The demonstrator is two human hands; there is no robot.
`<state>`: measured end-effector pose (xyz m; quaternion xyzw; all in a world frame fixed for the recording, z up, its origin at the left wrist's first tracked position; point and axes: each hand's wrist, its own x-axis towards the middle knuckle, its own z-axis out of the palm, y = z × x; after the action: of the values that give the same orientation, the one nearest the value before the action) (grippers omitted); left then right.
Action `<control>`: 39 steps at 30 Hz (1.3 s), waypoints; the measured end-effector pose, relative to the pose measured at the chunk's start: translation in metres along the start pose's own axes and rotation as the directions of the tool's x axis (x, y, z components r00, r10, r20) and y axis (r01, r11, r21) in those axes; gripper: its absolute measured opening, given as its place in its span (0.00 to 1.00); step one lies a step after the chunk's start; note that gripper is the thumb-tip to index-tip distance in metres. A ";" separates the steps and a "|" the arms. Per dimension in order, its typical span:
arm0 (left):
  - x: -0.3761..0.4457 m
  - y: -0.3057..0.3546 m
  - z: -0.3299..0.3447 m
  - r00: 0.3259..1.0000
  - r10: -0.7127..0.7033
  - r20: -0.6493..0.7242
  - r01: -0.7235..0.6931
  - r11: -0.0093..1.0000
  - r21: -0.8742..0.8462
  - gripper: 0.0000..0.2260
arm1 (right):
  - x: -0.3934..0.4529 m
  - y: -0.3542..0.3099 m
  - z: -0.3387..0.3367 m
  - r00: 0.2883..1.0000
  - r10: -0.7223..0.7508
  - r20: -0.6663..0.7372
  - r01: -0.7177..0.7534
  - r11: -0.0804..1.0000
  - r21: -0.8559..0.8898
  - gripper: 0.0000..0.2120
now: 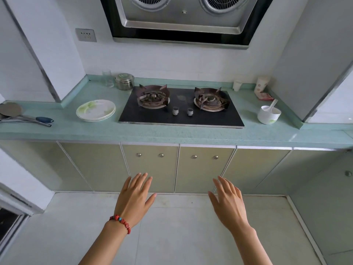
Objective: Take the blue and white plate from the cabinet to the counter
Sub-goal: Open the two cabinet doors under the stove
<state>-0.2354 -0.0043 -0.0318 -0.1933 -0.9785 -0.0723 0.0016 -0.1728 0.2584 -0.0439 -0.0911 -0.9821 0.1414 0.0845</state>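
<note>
No blue and white plate is in sight. The lower cabinet doors (150,167) under the teal counter (152,133) are shut, each with round metal knobs. My left hand (134,199), with a red bead bracelet at the wrist, is stretched out flat with fingers apart, below the left middle door. My right hand (228,203) is likewise spread and holds nothing, below the right middle door (202,169). Both hands hover above the floor, apart from the doors.
A black two-burner gas stove (181,108) sits mid-counter under a range hood (183,20). Left of it lie stacked green-and-white plates (96,110), a steel tin (124,81), a glass and ladles (24,117). At the right stand a white bowl with a spoon (269,114) and cups.
</note>
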 end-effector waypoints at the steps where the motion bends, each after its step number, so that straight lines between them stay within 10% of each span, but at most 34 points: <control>1: 0.011 -0.004 0.001 1.000 -0.003 0.024 0.003 1.000 -0.009 0.35 | 0.009 -0.002 0.004 1.000 0.010 0.000 -0.010 1.000 0.002 0.21; 29: 0.262 0.002 0.172 0.985 -0.095 0.141 0.130 0.956 -0.263 0.23 | 0.239 0.033 0.194 0.959 0.078 0.273 -0.170 0.927 0.334 0.19; 34: 0.301 0.005 0.216 0.939 -0.315 0.136 0.324 0.683 -0.654 0.17 | 0.275 0.017 0.236 0.800 0.453 0.393 -0.570 0.369 0.735 0.10; 39: 0.341 0.018 0.240 0.763 -0.511 0.396 0.420 -0.075 -0.905 0.09 | 0.311 0.014 0.268 0.651 0.481 0.587 -0.547 -0.240 0.802 0.09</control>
<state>-0.5379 0.1749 -0.2563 0.2056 -0.6838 -0.6907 -0.1144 -0.5238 0.2645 -0.2580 -0.4061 -0.4746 0.7804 0.0298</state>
